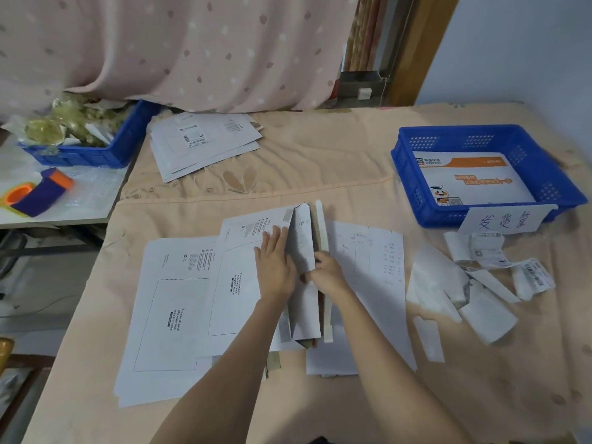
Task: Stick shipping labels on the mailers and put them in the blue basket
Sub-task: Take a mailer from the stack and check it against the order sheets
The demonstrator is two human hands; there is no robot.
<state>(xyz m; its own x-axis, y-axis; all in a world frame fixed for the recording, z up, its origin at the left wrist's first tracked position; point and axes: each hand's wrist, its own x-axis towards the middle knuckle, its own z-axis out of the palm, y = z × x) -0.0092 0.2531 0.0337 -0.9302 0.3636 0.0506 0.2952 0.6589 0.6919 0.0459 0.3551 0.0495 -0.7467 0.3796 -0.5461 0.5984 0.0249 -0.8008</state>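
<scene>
Mailers [179,302] spread mid tabletop; my left hand [276,268] lies flat on one, right hand [327,271] pinches upturned mailer [303,241]. Risk: pile slides, no label on yet; labels [499,261] sit well right, nr blue basket [480,136].

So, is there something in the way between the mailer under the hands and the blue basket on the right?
Nothing visible blocks it. The mailer, held on edge by the left hand and right hand, has only flat papers and cloth between it and the blue basket. The loose labels lie nearer, beside that path.
</scene>
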